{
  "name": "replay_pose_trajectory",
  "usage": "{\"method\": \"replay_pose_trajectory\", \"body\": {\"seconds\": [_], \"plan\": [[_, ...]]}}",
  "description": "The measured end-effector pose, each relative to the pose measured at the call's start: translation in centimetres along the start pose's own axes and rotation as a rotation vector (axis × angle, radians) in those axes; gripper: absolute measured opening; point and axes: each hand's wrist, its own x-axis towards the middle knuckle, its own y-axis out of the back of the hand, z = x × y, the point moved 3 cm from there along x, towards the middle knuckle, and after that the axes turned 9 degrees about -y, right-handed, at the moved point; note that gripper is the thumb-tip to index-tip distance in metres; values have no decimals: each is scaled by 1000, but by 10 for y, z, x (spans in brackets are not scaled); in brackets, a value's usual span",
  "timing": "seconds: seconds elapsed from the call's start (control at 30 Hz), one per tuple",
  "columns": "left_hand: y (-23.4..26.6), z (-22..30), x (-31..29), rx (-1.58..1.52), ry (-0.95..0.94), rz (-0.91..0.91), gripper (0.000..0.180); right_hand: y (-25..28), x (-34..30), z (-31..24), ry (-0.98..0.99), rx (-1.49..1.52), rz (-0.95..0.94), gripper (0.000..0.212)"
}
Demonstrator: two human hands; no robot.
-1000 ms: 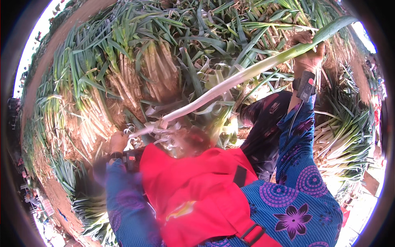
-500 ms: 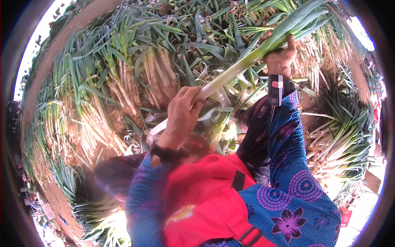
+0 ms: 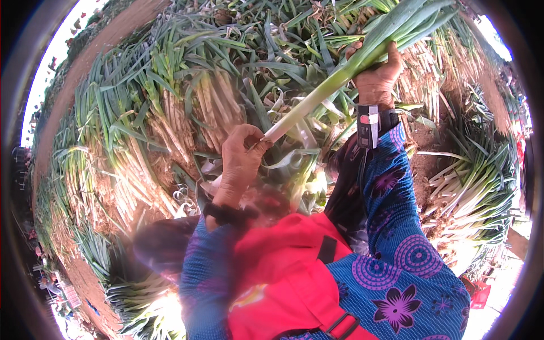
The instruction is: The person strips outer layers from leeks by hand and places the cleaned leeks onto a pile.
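A long leek (image 3: 326,89) lies slantwise across the middle of the view, its green leaves at the upper right and its pale shank toward the lower left. My right hand (image 3: 378,79) is closed round it where the shank turns into leaves, the thumb on the near side. At the lower end of the shank, my left hand (image 3: 242,156) pinches with thumb and fingertips. Loose leaves and peelings (image 3: 303,170) lie beneath, between my knees.
Bundled leeks (image 3: 141,141) are piled at the left, roots facing me. A leafy heap (image 3: 283,62) covers the far middle. More leeks (image 3: 467,187) lie on bare soil at the right, others (image 3: 144,300) at the lower left. My red apron (image 3: 289,255) fills the near middle.
My left hand has gone from wrapping the pale shank to pinching its lower end. My right hand has shifted slightly left, still holding the leek.
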Motion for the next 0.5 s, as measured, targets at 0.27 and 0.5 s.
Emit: {"method": "replay_pose_trajectory", "body": {"seconds": [0.27,0.5], "plan": [[-8,-11,-10,-97,139,-145,14,-11,-1,1,-95,20,-169,45],[-6,-5,-10,-117,47,-87,11,-7,-3,2,-28,-28,5,46]]}}
